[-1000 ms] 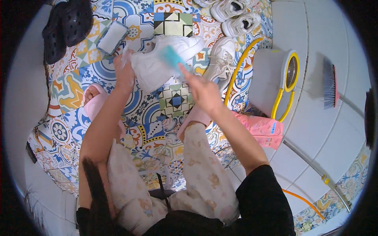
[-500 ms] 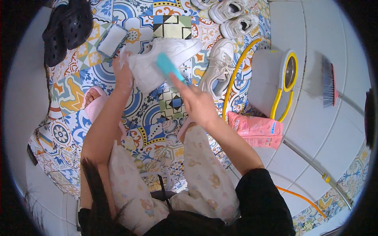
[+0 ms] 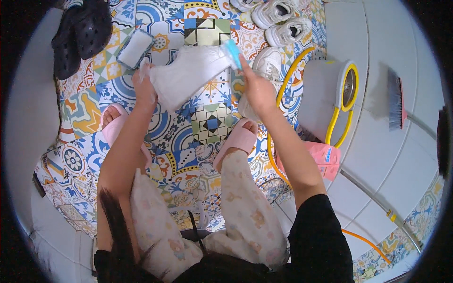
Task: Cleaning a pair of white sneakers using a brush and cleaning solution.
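Low over the tiles, a white shoe [image 3: 191, 70] lies on its side, with white foam on it. My left hand [image 3: 145, 87], streaked with foam, grips the shoe at its left end; some of the fingers are hidden. A light-blue scrub brush [image 3: 233, 53] is in my right hand [image 3: 259, 92], its forefinger stretched along the handle. The brush touches the shoe's right end. Just behind my right hand stands another white lace-up shoe [image 3: 269, 61], partly covered by the hand and wrist.
Beyond are more white sneakers [image 3: 288, 32]. A white rectangular block with a dark rim [image 3: 135, 49] and black clogs [image 3: 80, 37] lie at the left. A white-and-yellow bucket [image 3: 321, 89], yellow hose [image 3: 283, 89], pink bag [image 3: 325, 158] and long-handled broom [image 3: 395, 99] are at the right.
My right hand has moved the brush up and right, from the shoe's middle to its right end. The left hand keeps its hold with little movement.
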{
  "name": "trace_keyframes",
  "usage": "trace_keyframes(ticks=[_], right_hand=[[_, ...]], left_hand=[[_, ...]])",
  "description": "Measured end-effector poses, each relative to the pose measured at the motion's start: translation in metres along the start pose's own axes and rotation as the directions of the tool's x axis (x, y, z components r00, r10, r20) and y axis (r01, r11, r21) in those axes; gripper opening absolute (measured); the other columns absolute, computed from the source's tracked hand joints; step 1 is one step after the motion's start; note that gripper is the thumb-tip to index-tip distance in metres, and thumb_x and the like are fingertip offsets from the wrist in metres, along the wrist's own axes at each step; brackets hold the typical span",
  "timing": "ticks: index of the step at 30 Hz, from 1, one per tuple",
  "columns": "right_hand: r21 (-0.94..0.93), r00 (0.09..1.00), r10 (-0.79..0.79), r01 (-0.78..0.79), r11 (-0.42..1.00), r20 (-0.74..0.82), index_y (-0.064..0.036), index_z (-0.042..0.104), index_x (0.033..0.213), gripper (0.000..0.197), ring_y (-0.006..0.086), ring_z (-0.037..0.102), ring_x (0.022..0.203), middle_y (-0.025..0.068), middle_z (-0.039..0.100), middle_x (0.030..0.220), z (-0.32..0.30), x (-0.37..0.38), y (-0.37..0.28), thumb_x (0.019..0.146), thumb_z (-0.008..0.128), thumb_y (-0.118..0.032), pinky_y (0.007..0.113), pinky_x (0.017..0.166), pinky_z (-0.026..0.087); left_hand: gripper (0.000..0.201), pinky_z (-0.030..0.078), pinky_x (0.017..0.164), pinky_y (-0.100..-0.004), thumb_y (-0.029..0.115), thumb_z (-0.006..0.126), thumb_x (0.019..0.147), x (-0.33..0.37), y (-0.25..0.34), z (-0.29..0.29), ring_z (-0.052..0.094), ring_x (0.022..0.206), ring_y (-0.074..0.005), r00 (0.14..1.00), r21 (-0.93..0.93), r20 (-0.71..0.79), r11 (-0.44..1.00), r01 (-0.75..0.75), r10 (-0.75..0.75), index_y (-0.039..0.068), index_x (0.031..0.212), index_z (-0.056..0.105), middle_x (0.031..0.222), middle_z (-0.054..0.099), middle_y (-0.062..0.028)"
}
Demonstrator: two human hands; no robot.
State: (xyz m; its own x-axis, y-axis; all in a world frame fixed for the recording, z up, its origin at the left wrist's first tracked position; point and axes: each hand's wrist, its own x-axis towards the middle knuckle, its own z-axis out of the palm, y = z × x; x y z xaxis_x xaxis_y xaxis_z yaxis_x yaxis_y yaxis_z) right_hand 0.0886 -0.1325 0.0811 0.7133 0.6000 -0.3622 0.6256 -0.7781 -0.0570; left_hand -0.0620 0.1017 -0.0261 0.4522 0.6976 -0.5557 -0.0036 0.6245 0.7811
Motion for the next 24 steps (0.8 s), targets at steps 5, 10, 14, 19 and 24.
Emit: trace_keyframes(ticks=[5,10,14,19,24], right_hand=[[-0.023,0.978,0.131,-0.128,0.991,0.16,-0.0303,0.028,0.146,0.054,0.0389,0.066,0.078,0.0233,0.066,0.086,-0.015,0.013,0.035,0.094,0.043,-0.02,0.049,0.071,0.051],[0.056,0.992,0.11,-0.113,0.992,0.055,-0.0323,0.031,0.144,0.048,0.0406,0.063,0.074,0.0239,0.065,0.082,-0.001,0.0,0.033,0.098,0.042,-0.025,0.049,0.068,0.049],[0.159,0.983,0.168,-0.177,0.971,0.07,-0.03,0.031,0.145,0.05,0.0421,0.063,0.074,0.0249,0.065,0.085,0.0,-0.015,0.028,0.097,0.043,-0.023,0.05,0.068,0.049],[0.36,0.978,0.208,-0.181,0.915,-0.036,-0.0263,0.033,0.145,0.05,0.0441,0.061,0.072,0.0281,0.063,0.083,0.017,-0.053,0.02,0.097,0.044,-0.019,0.05,0.067,0.049],[0.403,0.977,0.204,-0.211,0.89,0.06,-0.0266,0.036,0.144,0.05,0.0418,0.062,0.072,0.0265,0.063,0.084,0.009,-0.094,-0.014,0.095,0.047,-0.017,0.046,0.065,0.05]], left_hand=[[0.028,0.043,0.063,-0.0257,0.026,0.055,0.094,-0.002,0.001,0.0,0.053,0.066,-0.0119,0.995,0.2,-0.008,0.975,-0.099,0.103,0.003,0.08,0.059,0.072,0.056,-0.0022],[0.03,0.042,0.06,-0.0257,0.027,0.054,0.095,-0.015,0.025,0.003,0.051,0.064,-0.0104,0.988,0.25,0.109,0.958,-0.138,0.114,0.003,0.077,0.059,0.069,0.055,-0.0007],[0.033,0.037,0.056,-0.0257,0.028,0.051,0.096,-0.017,0.03,0.001,0.047,0.06,-0.0095,0.939,0.329,0.275,0.898,-0.293,0.206,0.004,0.074,0.058,0.066,0.054,-0.0001],[0.036,0.035,0.055,-0.0257,0.029,0.049,0.097,-0.019,0.033,0.005,0.044,0.058,-0.009,0.86,0.43,0.434,0.777,-0.459,0.268,0.004,0.073,0.058,0.063,0.052,0.0004],[0.035,0.035,0.055,-0.0259,0.027,0.047,0.097,-0.019,0.035,0.004,0.044,0.058,-0.0093,0.85,0.41,0.458,0.786,-0.462,0.26,0.004,0.073,0.057,0.062,0.051,0.0003]])
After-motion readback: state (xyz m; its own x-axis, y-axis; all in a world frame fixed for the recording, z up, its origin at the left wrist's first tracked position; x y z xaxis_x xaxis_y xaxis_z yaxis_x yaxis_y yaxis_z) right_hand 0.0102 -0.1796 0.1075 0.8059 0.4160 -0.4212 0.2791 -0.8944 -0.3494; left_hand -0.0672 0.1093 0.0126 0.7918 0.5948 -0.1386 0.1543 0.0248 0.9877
